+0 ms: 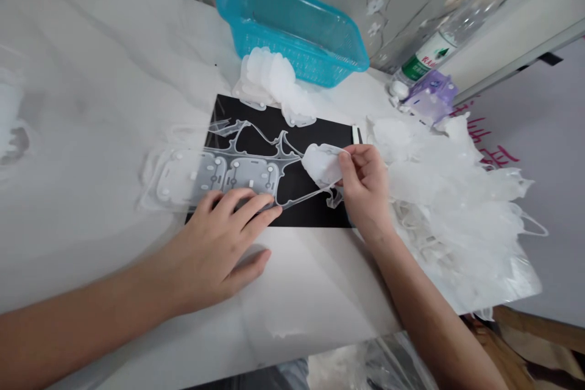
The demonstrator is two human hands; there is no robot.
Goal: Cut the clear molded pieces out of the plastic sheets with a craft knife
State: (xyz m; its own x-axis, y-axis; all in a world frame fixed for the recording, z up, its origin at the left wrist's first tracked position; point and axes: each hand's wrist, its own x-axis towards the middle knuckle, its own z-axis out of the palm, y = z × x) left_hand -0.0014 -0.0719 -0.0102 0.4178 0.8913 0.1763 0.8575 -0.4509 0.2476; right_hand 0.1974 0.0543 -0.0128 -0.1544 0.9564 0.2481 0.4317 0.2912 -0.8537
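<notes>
My left hand [228, 237] lies with its fingers stretched over the lower edge of a translucent plastic sheet [251, 173] of die-cut, rounded panels. The sheet rests partly on a black mat [292, 216] and partly on the white table. Between thumb and fingers, my right hand [365, 183] pinches a rounded translucent plastic piece [322, 163], tilted above the mat. Thin strips of the sheet's frame reach toward this piece; I cannot tell whether they are still joined to it. Behind the mat lies a fanned stack of similar white pieces [269, 79].
A blue plastic basket [292, 49] stands at the back against the flowered wall. On the right are a heap of white plastic scraps [457, 195], a purple box [432, 97] and a leaning clear bottle with a green label [427, 58]. The table's front edge runs below my arms.
</notes>
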